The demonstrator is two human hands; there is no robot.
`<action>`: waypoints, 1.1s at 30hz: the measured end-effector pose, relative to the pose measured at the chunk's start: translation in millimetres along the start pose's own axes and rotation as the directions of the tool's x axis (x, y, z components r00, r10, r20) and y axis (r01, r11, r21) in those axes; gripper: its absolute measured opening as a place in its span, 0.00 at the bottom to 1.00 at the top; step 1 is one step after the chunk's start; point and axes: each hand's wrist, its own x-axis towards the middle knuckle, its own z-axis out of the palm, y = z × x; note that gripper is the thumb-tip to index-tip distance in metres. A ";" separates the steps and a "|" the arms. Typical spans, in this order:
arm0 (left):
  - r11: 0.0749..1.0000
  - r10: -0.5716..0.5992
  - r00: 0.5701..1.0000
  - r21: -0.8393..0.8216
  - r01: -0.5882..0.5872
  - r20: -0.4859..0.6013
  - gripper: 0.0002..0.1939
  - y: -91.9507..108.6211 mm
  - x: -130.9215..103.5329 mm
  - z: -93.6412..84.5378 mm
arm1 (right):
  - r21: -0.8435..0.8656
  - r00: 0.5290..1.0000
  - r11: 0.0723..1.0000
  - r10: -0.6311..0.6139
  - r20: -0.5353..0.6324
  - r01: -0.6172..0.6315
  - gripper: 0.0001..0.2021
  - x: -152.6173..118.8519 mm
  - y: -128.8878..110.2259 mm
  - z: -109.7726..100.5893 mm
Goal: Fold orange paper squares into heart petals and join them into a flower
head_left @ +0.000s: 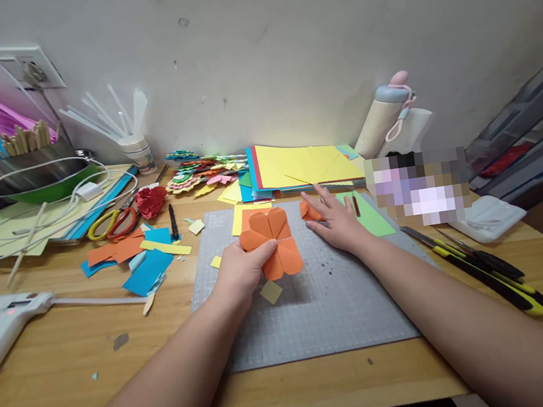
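Note:
An orange paper flower [283, 256] with folded, rounded petals is pinched in my left hand [243, 268], its thumb near the flower's centre. It is held over the grey cutting mat [320, 331]. My right hand [337, 221] reaches over the back of the mat with its fingers spread. Just beside and partly under those fingers lies a smaller orange paper piece [309, 210]. Whether the fingertips touch it I cannot tell. Green paper [374, 216] with a dark red pen-like stick [356, 205] lies right of that hand. A small pale yellow square [271, 292] is below the flower.
Stacked coloured paper [300, 159] stands against the wall behind the mat. Scissors [113, 224], paper scraps [147, 271] and a glue gun [10, 321] lie on the left. A yellow-black cutter [488, 274] and a bottle [381, 117] are on the right.

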 end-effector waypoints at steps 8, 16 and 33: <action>1.000 0.018 0.999 0.009 -0.018 -0.029 0.18 -4.9 5.2 -2.6 | 0.091 0.995 0.992 -0.092 0.030 0.089 0.14 1.4 2.6 -5.3; 0.999 0.039 0.998 0.003 -0.039 -0.042 0.18 -4.8 6.9 -5.0 | 0.260 0.999 0.965 -0.038 0.025 0.030 0.13 -11.4 -16.1 -11.8; 0.964 -0.021 0.948 -0.245 0.104 0.319 0.18 2.7 -6.1 3.2 | 0.919 0.930 0.158 0.139 0.341 -0.361 0.15 -39.7 -81.7 -22.5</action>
